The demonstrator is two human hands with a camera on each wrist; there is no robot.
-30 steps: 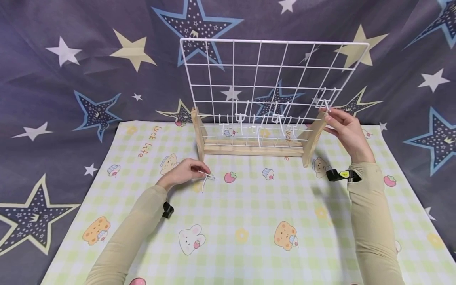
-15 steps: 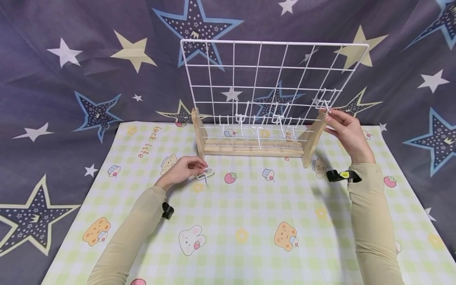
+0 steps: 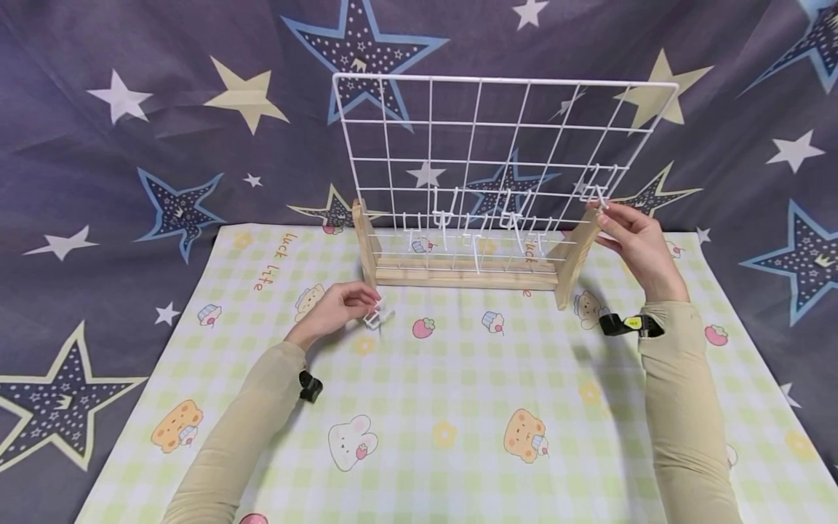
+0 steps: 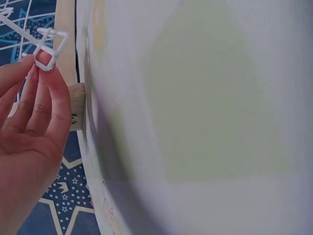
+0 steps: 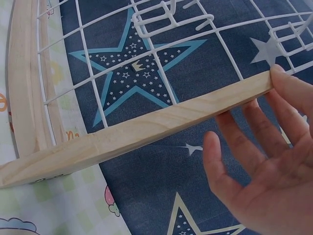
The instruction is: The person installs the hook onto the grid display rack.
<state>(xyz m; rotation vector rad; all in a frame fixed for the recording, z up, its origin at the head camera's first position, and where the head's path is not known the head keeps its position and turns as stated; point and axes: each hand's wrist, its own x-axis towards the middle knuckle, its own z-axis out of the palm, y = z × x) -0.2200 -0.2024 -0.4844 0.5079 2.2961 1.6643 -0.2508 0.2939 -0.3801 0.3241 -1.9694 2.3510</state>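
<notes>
A white wire hook [image 3: 376,316] is pinched between the fingertips of my left hand [image 3: 337,309], just in front of the rack's left wooden side. The left wrist view shows the hook [image 4: 45,51] with its squared wire back near the thumb and its prong pointing away. My right hand [image 3: 638,244] grips the top end of the right wooden side piece [image 5: 146,120], with the thumb on one face and fingers on the other. That piece bears a white wire grid rack [image 3: 497,124]. Several similar hooks hang on the grid, one hanging hook [image 3: 594,193] just above my right fingertips.
A wooden crossbar [image 3: 465,276] joins the two sides at the bottom. The rack stands at the back of a table with a checked tablecloth [image 3: 419,393]. Behind it hangs a dark star-patterned cloth [image 3: 183,44].
My left hand has turned the hook in its fingers, so the prong points another way, and has shifted slightly toward the rack. The right hand keeps its grip in the same place.
</notes>
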